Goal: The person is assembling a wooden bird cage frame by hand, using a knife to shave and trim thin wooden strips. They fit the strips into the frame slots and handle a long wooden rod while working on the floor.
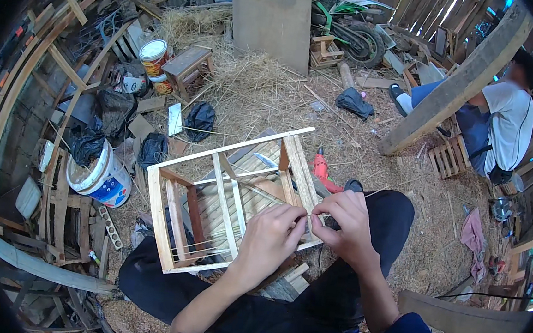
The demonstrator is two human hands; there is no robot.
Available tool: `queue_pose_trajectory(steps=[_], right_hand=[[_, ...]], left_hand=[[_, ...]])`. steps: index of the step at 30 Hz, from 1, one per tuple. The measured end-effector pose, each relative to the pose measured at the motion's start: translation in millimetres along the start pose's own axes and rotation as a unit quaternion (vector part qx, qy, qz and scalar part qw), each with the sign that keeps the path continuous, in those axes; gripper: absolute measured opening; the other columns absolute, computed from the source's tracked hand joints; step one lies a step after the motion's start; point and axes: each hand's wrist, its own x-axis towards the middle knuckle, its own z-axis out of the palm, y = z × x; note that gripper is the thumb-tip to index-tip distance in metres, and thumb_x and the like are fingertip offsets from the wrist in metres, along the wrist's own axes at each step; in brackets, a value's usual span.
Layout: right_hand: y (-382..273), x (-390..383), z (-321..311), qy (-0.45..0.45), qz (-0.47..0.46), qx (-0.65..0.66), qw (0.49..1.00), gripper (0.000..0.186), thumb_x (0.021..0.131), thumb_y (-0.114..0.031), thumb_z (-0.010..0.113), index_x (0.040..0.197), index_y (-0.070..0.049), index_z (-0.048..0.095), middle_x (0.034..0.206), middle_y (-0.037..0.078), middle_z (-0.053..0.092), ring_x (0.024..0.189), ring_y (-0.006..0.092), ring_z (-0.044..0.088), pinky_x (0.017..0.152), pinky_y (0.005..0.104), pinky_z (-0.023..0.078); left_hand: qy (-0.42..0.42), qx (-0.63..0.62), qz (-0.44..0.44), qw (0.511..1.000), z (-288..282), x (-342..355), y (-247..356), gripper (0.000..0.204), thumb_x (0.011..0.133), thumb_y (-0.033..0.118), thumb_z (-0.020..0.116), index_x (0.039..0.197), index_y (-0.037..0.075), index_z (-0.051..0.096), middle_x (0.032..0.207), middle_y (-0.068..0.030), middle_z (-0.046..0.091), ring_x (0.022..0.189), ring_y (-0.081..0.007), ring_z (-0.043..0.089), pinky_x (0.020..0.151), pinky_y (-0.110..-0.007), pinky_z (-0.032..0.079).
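A light wooden frame with several crossbars rests tilted across my lap. Several thin strands stretch over its near left corner. At the frame's near right corner my left hand and my right hand meet, fingertips almost touching. Both are closed in a pinch. A thin pale strand seems to pass between the fingertips; its ends are hidden by my fingers. Just beyond my right hand a red power drill lies on the ground, partly covered by the frame and my hand.
Left of the frame stands a white and blue bucket with a black plastic bag on it. Scrap wood and straw litter the ground. A slanted post rises at right, before a seated person. A motorcycle stands behind.
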Motion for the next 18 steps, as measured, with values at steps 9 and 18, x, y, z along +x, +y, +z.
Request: queue_pose_trajectory(steps=[9, 18], right_hand=[[-2, -5, 5, 0.034, 0.004, -0.021, 0.999, 0.021, 0.074, -0.009, 0.086, 0.091, -0.011, 0.074, 0.089, 0.003, 0.068, 0.085, 0.0237, 0.062, 0.077, 0.0386, 0.043], [-16, -14, 13, 0.054, 0.051, -0.079, 0.994, 0.023, 0.081, -0.015, 0.084, 0.102, -0.012, 0.077, 0.086, 0.004, 0.066, 0.083, 0.0262, 0.065, 0.073, 0.0399, 0.048]], left_hand=[[0.038, 0.003, 0.027, 0.999, 10, -1, -1, 0.014, 0.093, 0.009, 0.074, 0.103, 0.000, 0.071, 0.093, -0.0161, 0.072, 0.088, -0.0357, 0.070, 0.080, -0.047, 0.055], [0.053, 0.069, 0.069, 0.994, 11, -2, 0, 0.014, 0.092, 0.011, 0.076, 0.102, 0.002, 0.071, 0.087, -0.0142, 0.069, 0.083, -0.0331, 0.068, 0.077, -0.046, 0.053]])
